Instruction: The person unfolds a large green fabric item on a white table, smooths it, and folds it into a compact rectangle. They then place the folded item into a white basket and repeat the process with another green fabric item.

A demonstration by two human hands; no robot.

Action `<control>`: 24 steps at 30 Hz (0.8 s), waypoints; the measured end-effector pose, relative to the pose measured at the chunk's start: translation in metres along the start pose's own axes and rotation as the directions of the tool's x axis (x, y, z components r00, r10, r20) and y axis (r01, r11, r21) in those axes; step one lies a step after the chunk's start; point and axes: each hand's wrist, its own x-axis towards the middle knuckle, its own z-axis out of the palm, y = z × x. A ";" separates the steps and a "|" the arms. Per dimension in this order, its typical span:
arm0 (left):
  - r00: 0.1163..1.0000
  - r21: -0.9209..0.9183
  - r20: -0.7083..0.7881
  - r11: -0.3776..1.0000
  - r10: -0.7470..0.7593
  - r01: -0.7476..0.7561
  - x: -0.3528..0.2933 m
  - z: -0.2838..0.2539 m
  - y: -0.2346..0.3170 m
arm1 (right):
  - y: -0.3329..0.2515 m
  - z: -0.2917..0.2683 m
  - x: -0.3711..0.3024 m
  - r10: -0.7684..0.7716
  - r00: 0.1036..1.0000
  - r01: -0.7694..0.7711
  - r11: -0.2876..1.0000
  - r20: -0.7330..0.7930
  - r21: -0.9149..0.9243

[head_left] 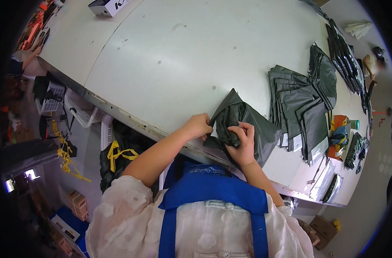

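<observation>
A glossy dark grey-green plastic bag [262, 135] lies at the near edge of the white tabletop [161, 81], one corner pointing away from the person. The left hand [200, 127] pinches the bag's left side; its fingertips are turned under, so their exact contact is hidden. The right hand [242, 142], fingers curled, grips a crumpled, dark, soft bundle [227, 122] on the bag, and where bundle ends and bag begins is hard to make out. A white patch [214, 130] beside the left hand is partly covered.

To the right, a fanned stack of flat dark grey bags [297, 107] overlaps itself, hiding most of its white labels. Beyond it, a multicoloured heap [340, 137] is too small to tell apart. The upper edge cuts off a white box [108, 6]. Below the tabletop, dark stuff half hides a white plastic basket [106, 131]. At far left, the dark rim crops a co-worker's arm [32, 56].
</observation>
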 end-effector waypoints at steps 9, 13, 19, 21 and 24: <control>0.991 0.017 -0.029 0.991 0.131 -0.131 -0.025 0.002 0.000 | 0.002 0.023 0.013 -0.010 0.916 0.162 0.923 0.401 -0.349; 0.970 -0.035 -0.144 0.979 0.196 -0.203 -0.025 0.007 -0.008 | 0.003 0.030 0.022 0.066 0.865 0.121 0.935 0.498 -0.333; 0.988 -0.141 -0.093 0.981 0.123 -0.136 -0.029 0.010 -0.014 | 0.015 0.034 0.010 0.095 0.968 -0.070 0.991 0.234 -0.112; 0.986 -0.246 -0.049 0.955 0.161 -0.168 -0.032 0.012 -0.010 | 0.011 0.036 0.008 0.127 0.981 -0.104 0.983 0.147 -0.154; 0.979 -0.349 -0.061 0.915 0.194 -0.203 -0.031 0.015 -0.008 | 0.015 0.044 0.004 -0.004 0.965 0.107 0.918 0.261 -0.381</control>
